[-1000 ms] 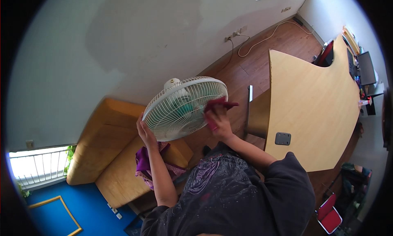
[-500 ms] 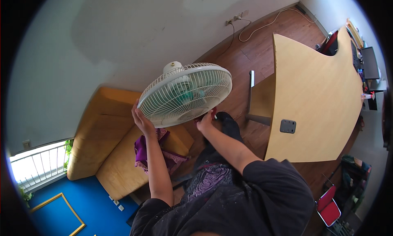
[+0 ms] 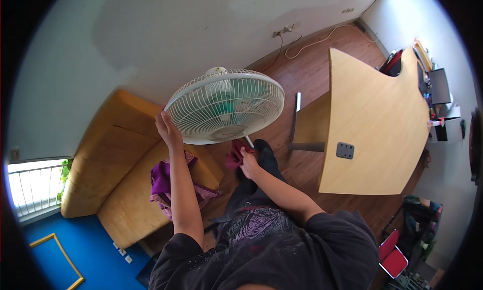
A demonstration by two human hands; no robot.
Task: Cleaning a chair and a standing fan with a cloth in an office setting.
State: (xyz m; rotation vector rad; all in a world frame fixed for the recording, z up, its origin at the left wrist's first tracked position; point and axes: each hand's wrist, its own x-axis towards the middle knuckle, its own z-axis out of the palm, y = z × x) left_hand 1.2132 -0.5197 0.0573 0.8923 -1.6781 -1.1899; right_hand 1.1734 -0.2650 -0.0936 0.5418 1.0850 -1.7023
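A white standing fan (image 3: pixel 226 109) with a round wire cage and green blades is in front of me, its head tilted. My left hand (image 3: pixel 169 131) grips the left edge of the cage, fingers round the rim. Below the cage, next to the fan's thin white pole (image 3: pixel 249 141), my right hand (image 3: pixel 248 164) is closed on a dark red cloth (image 3: pixel 235 155). That cloth hangs bunched from the fingers, just under the fan's lower rim. The fan's base is hidden.
A mustard sofa (image 3: pixel 118 139) stands at the left, with a purple patterned cloth (image 3: pixel 161 184) on it. To the right is a light wooden table (image 3: pixel 372 119). Wall sockets with cables (image 3: pixel 287 29) are behind the fan. A red folding chair (image 3: pixel 393 255) is at lower right.
My right hand has drawn down and left, away from the cage's lower rim, and more of the red cloth shows. My left hand stays on the rim. The view has shifted slightly.
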